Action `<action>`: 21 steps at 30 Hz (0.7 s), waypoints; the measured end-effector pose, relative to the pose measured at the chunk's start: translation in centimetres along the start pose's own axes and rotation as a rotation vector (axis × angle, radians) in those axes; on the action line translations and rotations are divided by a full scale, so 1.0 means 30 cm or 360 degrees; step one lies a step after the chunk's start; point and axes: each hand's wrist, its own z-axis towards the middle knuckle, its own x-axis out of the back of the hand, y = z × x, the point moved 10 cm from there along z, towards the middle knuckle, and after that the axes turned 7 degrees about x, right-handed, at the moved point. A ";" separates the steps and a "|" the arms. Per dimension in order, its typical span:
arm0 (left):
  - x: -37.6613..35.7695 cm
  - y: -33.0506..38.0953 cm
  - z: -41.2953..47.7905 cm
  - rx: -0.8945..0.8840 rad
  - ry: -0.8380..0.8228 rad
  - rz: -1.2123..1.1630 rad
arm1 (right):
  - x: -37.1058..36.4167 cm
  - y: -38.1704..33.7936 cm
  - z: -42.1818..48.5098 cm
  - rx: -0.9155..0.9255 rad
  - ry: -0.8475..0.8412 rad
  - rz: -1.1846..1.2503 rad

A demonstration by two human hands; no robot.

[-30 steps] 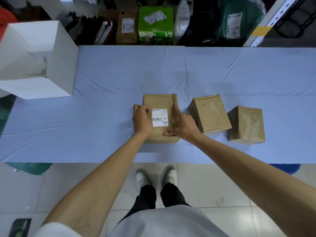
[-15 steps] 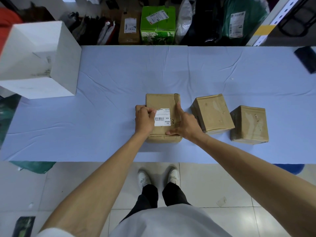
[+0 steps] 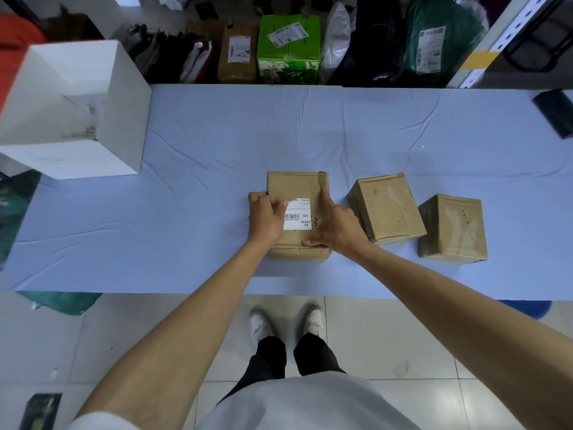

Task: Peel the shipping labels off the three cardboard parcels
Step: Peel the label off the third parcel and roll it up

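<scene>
Three brown cardboard parcels stand in a row on the blue tablecloth (image 3: 372,128). The left parcel (image 3: 294,186) carries a white shipping label (image 3: 299,217) with a barcode. My left hand (image 3: 266,217) pinches the label's upper left corner, which is lifted off the cardboard. My right hand (image 3: 336,228) lies on the parcel's right side, fingers straight along its edge and thumb across the near top. The middle parcel (image 3: 386,206) and the right parcel (image 3: 452,228) show bare tops with pale patches and no label.
A large white open box (image 3: 71,110) stands at the table's left end. A dark object (image 3: 555,114) lies at the far right edge. Behind the table, parcels and bags sit on the floor, among them a green box (image 3: 288,48).
My left hand has lifted the label's upper left corner off the parcel. My right hand stays on the parcel's right side. The view has shifted slightly.
</scene>
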 end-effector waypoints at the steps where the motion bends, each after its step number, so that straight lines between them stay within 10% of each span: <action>1: -0.001 0.000 0.001 -0.0002 -0.0004 -0.0003 | 0.000 0.000 0.000 0.0001 -0.0001 0.0000; 21: -0.015 0.002 0.010 -0.0001 -0.0061 -0.0034 | 0.003 -0.006 -0.002 -0.0006 -0.0042 0.0022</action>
